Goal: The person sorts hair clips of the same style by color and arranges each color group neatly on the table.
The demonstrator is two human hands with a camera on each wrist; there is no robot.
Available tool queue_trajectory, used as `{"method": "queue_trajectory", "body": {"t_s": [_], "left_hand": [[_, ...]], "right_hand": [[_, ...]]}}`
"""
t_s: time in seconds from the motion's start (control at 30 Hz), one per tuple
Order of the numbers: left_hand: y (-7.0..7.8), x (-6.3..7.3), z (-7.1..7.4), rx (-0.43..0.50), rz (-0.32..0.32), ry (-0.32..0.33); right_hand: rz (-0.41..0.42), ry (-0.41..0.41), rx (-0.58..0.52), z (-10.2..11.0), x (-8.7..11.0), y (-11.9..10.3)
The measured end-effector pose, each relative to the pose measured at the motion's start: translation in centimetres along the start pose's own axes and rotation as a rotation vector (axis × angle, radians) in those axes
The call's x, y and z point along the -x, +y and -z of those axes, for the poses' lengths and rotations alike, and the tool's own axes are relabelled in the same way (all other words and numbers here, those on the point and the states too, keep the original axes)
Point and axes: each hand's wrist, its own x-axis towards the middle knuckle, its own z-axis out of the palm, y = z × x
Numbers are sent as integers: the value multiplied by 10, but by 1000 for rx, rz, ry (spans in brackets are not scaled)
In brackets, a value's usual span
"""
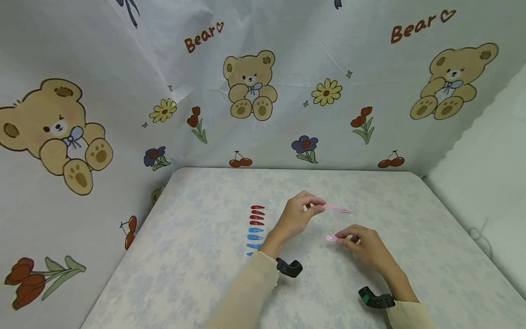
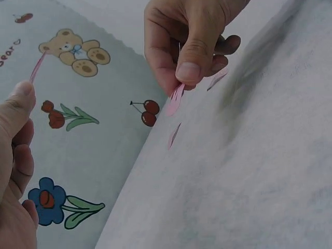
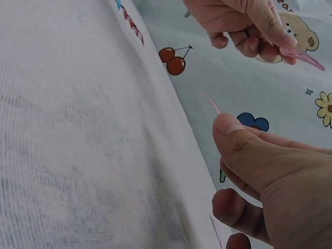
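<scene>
Snap hair clips are what both hands work with. My left hand (image 1: 297, 212) pinches a pink hair clip (image 1: 330, 206) between thumb and fingertips, its tip pointing right; the same clip stands thin and upright in the left wrist view. Nearer to me, my right hand (image 1: 363, 244) pinches another pink hair clip (image 1: 331, 238), rounded end to the left. Loose pink clips show in the left wrist view, one below the right hand's clip (image 2: 175, 136) and one behind its fingers (image 2: 218, 78). Left of the hands, several red hair clips (image 1: 257, 217) and blue hair clips (image 1: 255, 237) form one column.
The table (image 1: 197, 228) has a pale mottled cover. Behind it hangs a bear-printed cloth (image 1: 287, 27), continuing down the left side. A white wall (image 1: 501, 183) with a thin cord (image 1: 481, 235) stands at the right. My left sleeve (image 1: 246, 292) borders the lowest blue clips.
</scene>
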Motion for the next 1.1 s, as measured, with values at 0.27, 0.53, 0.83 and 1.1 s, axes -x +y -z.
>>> {"method": "queue_trajectory", "body": {"t_s": [0.27,0.53,0.83,1.1], "left_hand": [[8,16,42,-3,-2,21],[12,38,77,-37,22,-12],[3,64,110,-48,51,35],[1,90,134,-164,5,129]], "right_hand": [[152,76,-27,-5,-7,-17],[201,105,-57,-14,-10,-33],[309,118,-147,-22,-13,-48],[347,119,-191,-30,-17,-63]]}}
